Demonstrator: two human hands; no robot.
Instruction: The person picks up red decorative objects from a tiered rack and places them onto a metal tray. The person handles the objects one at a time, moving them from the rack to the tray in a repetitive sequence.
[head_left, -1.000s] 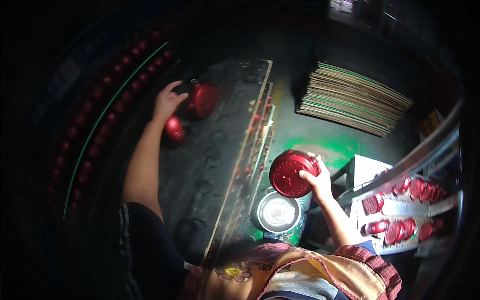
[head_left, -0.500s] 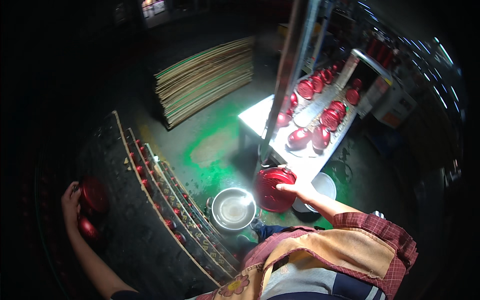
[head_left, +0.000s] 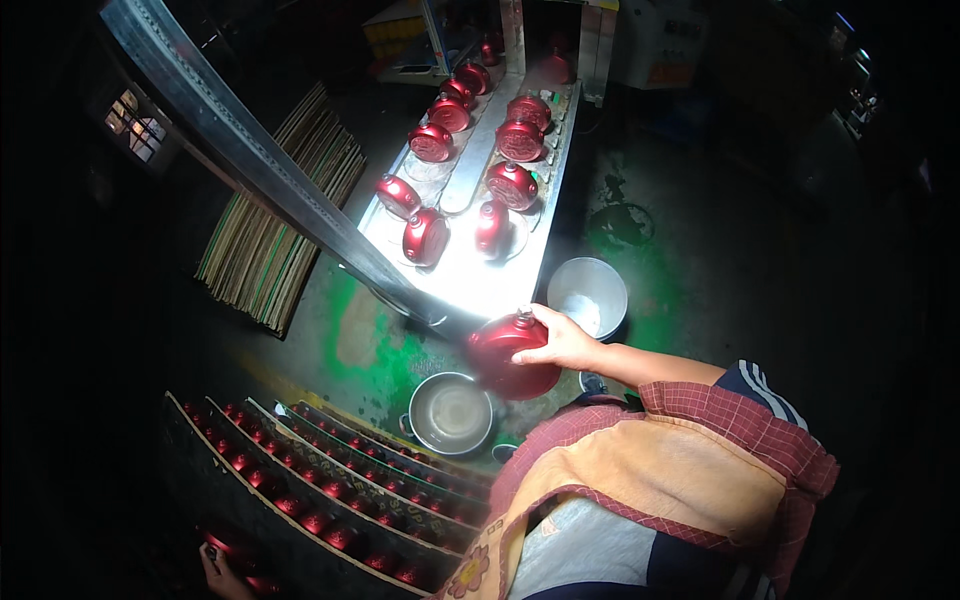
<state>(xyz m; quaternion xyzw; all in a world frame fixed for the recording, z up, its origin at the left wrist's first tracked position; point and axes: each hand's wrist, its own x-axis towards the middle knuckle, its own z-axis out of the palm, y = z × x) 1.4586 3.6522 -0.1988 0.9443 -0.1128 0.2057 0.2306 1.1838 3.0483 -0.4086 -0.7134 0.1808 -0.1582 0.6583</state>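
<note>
In my right hand (head_left: 566,342) is a round, flattened, glossy red bottle (head_left: 510,360), its short neck close to my fingertips. It hangs between the white table and a metal pot. At the dim lower left, my left hand (head_left: 222,572) grips another round red bottle (head_left: 228,542) near its neck. That bottle is beside tiered racks (head_left: 290,485) lined with rows of similar red bottles. Under bright light, several more red bottles (head_left: 425,237) stand in two lines on the white conveyor table (head_left: 455,275).
A metal post (head_left: 270,150) slants across the table's left side. Below it stand a two-handled metal pot (head_left: 451,413) and a white bucket (head_left: 588,292). Stacked flat boards (head_left: 285,225) lie at the left. The floor (head_left: 350,330) has green stains.
The view has swung right, bringing the conveyor table to the middle and the racks lower. My left hand with its bottle now shows nearer the lower edge. Both hands still hold bottles.
</note>
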